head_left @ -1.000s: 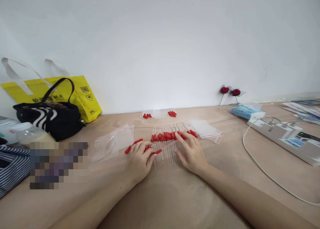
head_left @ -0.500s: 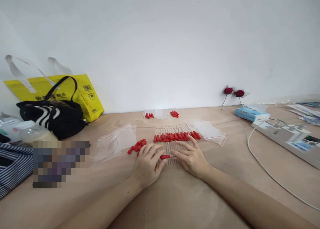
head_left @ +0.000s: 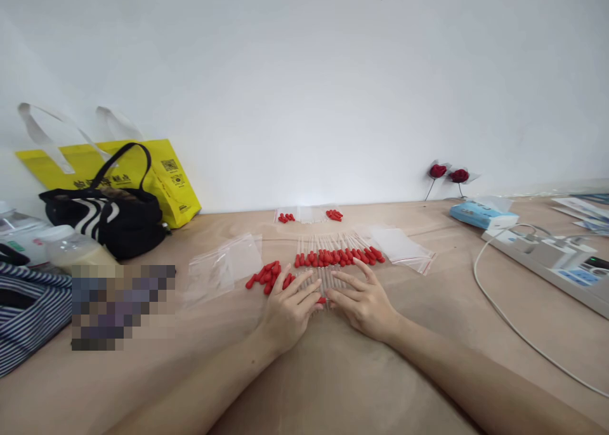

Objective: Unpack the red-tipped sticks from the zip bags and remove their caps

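Observation:
My left hand (head_left: 290, 311) pinches a red rubber dropper bulb (head_left: 321, 300), mostly covered by its fingers. Facing it, my right hand (head_left: 371, 309) has thumb and fingertips closed on a thin clear glass dropper tube, largely hidden, at the bulb's open end. Beneath both hands lie bare glass tubes (head_left: 325, 275) side by side. Just beyond them is a row of droppers with red bulbs (head_left: 333, 257), their tubes pointing towards the wall. Loose red bulbs (head_left: 266, 276) are heaped beside my left hand.
Clear zip bags (head_left: 223, 267) lie to the left, more bags (head_left: 402, 248) to the right. A packed bag of droppers (head_left: 309, 214) rests near the wall. Handbag (head_left: 104, 222), yellow bag (head_left: 183, 194) and bottle (head_left: 76, 248) stand left; tissue pack (head_left: 483, 214) and power strip (head_left: 547, 257) right.
My left fingers have closed further over the red bulb, which now shows less. Both hands are closer together at the tube. The whole view has shifted slightly.

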{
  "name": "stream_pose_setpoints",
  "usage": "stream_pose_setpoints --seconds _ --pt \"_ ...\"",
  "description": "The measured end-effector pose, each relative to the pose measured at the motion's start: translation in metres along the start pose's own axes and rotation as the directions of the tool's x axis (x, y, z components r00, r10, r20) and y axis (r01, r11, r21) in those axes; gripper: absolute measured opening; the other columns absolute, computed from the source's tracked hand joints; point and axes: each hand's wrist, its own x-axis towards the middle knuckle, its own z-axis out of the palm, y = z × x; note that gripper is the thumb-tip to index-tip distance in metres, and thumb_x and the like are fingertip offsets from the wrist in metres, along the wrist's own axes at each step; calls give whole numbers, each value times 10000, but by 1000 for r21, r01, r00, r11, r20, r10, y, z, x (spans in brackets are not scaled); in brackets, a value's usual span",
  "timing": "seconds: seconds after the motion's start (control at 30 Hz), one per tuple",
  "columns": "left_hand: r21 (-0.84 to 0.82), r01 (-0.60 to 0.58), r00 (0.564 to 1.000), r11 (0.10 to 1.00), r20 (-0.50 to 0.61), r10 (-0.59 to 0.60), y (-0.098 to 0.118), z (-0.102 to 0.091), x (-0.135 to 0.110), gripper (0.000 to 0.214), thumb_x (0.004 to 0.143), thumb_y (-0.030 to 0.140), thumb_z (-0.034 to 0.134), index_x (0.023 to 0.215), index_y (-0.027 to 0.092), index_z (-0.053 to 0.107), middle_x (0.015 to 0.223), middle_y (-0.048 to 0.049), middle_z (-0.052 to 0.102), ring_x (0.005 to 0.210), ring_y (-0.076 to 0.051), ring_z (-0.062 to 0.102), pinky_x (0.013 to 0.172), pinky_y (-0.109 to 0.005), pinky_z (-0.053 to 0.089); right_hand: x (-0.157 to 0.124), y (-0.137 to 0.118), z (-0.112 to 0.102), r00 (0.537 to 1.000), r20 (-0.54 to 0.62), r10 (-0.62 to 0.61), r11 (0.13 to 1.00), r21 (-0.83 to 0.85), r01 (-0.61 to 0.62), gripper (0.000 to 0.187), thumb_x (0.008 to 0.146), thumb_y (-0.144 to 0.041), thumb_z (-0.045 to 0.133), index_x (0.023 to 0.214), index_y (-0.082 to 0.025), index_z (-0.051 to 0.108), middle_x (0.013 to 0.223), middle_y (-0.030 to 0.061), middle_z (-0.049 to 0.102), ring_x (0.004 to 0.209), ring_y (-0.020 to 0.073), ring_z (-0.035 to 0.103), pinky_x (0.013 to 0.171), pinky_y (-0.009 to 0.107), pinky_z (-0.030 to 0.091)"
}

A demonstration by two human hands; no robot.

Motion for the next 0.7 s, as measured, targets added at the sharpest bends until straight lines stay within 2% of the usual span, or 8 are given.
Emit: stream_pose_setpoints --seconds 0.1,0.2,0.4,0.7 --pt "23 -32 999 999 11 32 -1 -3 -1 191 868 189 448 809 198 629 1024 5 663 1057 -210 546 1052 -520 148 -2 0 0 999 9 -34 999 -19 35 166 853 -157 450 909 -212 596 800 -13 700 1082 154 522 1072 468 89" --pt "28 -43 999 999 6 43 -2 -2 -3 192 864 189 453 784 209 626 1040 26 655 1061 -213 544 1056 -539 113 -5 1 2 998 21 -54 998 -22 55 155 853 -152 448 904 -202 586 792 -8 696 1115 151 495 1075 462 81" --pt "26 -39 999 999 -12 40 -5 4 -6 179 849 202 485 750 232 630 1033 57 655 1066 -201 540 1059 -542 88 -7 2 6 997 -14 -80 997 -17 79 120 839 -144 472 885 -180 576 724 -18 685 1119 161 492 1079 469 61" --pt "30 -37 999 999 15 36 -4 -1 -4 236 860 188 428 780 237 644 1016 34 665 1052 -183 548 1064 -518 89 -6 2 5 996 -35 -76 997 -2 76 115 848 -164 468 883 -189 575 718 -20 683 1101 159 506 1079 471 85"
